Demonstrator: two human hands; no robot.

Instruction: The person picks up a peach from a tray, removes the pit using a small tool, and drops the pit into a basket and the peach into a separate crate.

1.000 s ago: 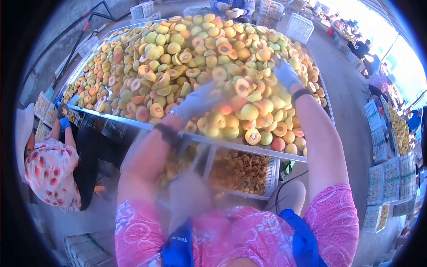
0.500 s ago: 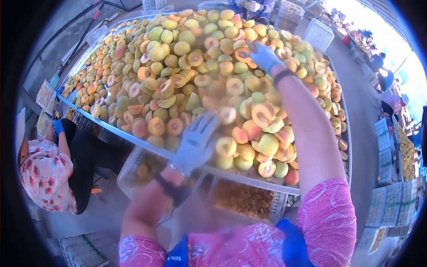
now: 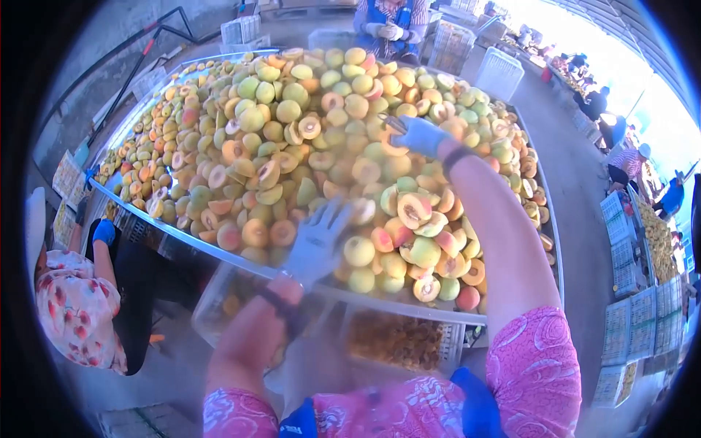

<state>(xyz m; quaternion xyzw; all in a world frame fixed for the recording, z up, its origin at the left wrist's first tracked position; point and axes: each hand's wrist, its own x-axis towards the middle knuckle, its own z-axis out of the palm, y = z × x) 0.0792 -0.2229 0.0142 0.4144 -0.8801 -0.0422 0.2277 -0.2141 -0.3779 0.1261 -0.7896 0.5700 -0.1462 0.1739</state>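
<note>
A wide heap of whole and halved peaches (image 3: 288, 111), yellow-green with some red blush, covers the metal-edged table (image 3: 241, 261). My left hand (image 3: 315, 244), in a pale glove, lies over the near edge of the heap with its fingers stretched and spread, holding nothing. Farther out, my right hand (image 3: 422, 136), gloved too, reaches into the heap. Its fingers are closed around a small dark metal-looking tool (image 3: 394, 123), whose exact kind I cannot make out. A cut peach half (image 3: 395, 143) sits right under those fingers. A blurred patch veils the heap's middle.
Below the table's near edge stands a crate of brownish pieces (image 3: 398, 337), beside a pale bin (image 3: 212, 299). A person in a flowered top (image 3: 77, 310) sits at left; another person (image 3: 392, 29) is across the table. White crates (image 3: 629, 321) are stacked at right.
My right hand has drawn slightly nearer and left, and the dark tool shows at its fingers. My left hand stays spread over the fruit. The view has tilted up, showing more of the person opposite.
</note>
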